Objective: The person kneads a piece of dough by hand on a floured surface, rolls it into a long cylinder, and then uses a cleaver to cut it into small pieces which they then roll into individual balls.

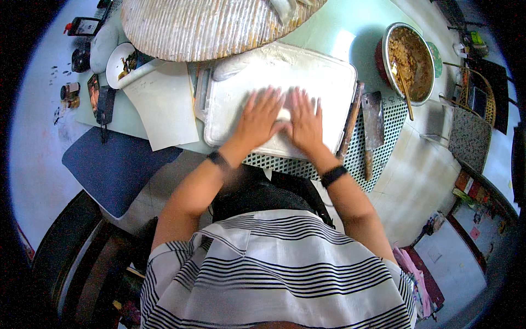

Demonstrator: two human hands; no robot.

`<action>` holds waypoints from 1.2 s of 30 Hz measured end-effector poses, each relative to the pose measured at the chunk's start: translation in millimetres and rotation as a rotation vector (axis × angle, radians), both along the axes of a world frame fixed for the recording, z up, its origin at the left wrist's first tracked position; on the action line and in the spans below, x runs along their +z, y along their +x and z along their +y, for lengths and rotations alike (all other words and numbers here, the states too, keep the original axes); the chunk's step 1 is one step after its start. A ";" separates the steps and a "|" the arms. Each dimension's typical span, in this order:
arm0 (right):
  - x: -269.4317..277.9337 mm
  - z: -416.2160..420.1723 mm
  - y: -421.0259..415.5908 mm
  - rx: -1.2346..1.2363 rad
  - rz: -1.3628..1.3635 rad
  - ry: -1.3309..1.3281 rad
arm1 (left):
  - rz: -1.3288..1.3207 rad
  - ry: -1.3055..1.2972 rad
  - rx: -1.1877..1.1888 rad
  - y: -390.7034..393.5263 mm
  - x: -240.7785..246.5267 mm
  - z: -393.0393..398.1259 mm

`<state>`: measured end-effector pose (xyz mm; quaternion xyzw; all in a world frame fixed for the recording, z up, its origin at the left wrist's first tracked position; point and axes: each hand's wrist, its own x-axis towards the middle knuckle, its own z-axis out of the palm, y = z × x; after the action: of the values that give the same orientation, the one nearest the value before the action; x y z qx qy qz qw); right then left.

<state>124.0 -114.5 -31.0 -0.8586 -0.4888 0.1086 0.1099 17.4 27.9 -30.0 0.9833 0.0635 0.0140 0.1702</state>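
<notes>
Both of my hands lie palm down, side by side, over a white cutting board (230, 98) dusted with flour. My left hand (261, 117) and my right hand (305, 119) are flat with fingers stretched away from me, thumbs nearly meeting. A small piece of white dough (283, 114) shows between them; the rest of it is hidden under the hands. Neither hand grips anything. At the board's far left lies a thicker floured dough roll (230, 69). Loose flour (279, 55) is scattered along the far edge.
A round ridged tray (193, 31) overhangs the board's far side. To the right are a wooden rolling pin (350, 119), a cleaver (373, 123) and a metal bowl of filling (404, 61) with chopsticks. Paper (166, 107), a white bowl (115, 70) and a phone (93, 94) lie left.
</notes>
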 end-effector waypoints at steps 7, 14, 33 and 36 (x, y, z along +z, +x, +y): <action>7.1 23.3 51.7 -0.069 -0.132 0.089 | -0.003 0.099 -0.083 38.3 1.5 34.3; 12.5 18.5 -4.6 0.151 0.022 0.053 | 0.254 -0.280 0.003 20.5 29.2 23.9; 33.0 3.2 11.5 0.267 0.118 -0.263 | 0.357 -0.174 -0.043 -17.2 31.2 24.3; 34.7 -6.7 10.4 0.293 0.078 -0.107 | 0.371 -0.176 -0.010 -21.5 36.2 21.5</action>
<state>134.4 -121.2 3.8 -0.7778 -0.5978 0.1824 0.0660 -4.1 49.4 6.2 0.9507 0.0896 -0.1737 0.2407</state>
